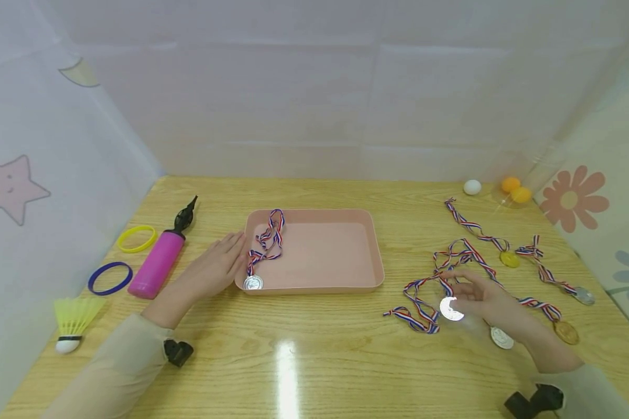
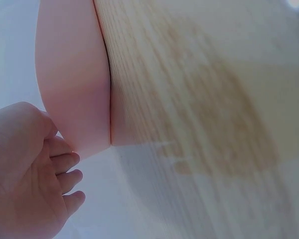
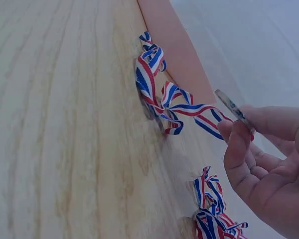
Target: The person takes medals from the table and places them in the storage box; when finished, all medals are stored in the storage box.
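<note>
Left hand [image 1: 221,263] relaxed; right hand [image 1: 484,301] pinching, thumb against fingers.

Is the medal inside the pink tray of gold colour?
No, the medal in the pink tray, at its near left corner, is silver-coloured.

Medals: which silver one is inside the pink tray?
The silver medal in the near-left corner of the pink tray, close to the left hand. The other medals are outside, right of it, one pinched by the right hand.

A silver medal [image 1: 446,311] is pinched aloft — striped ribbon [image 3: 148,79] trailing.
</note>
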A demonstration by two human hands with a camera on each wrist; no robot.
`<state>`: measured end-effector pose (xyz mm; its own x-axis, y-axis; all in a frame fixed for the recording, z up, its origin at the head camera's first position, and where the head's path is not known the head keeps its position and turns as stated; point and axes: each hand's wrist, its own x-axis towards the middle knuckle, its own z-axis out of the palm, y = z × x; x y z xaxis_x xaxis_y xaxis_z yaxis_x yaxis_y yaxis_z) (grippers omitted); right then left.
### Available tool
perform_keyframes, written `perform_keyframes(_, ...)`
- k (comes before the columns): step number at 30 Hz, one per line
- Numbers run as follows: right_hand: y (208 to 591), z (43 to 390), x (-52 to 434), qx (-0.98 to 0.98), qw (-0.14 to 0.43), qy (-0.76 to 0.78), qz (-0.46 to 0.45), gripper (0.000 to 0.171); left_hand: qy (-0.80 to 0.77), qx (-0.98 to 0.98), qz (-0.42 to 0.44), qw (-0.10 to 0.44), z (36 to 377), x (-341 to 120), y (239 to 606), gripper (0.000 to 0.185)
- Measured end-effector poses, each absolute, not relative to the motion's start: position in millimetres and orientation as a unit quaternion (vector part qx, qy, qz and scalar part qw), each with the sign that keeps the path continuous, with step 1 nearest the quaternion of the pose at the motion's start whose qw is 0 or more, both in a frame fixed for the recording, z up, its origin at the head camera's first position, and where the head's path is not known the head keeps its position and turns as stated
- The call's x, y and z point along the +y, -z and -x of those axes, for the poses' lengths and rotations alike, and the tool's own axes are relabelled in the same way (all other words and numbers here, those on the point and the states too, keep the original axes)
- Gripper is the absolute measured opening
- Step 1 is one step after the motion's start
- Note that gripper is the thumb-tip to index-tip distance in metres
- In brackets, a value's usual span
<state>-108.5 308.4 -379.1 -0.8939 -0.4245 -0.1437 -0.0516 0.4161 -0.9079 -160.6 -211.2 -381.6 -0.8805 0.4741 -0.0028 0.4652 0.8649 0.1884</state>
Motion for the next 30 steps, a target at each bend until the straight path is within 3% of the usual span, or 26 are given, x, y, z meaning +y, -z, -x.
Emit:
perform_keyframes(14,362,118,304,0.793,0.177,0.558,0.167,0.041,-0.093,0.966,-0.241,0.025,160,-211,382,0.049)
perform_keyframes(30,303,141,299,0.764,0.096,0.597,0.224,0.035,-0.093,0.965,-0.244,0.024,161,-212,382,0.049)
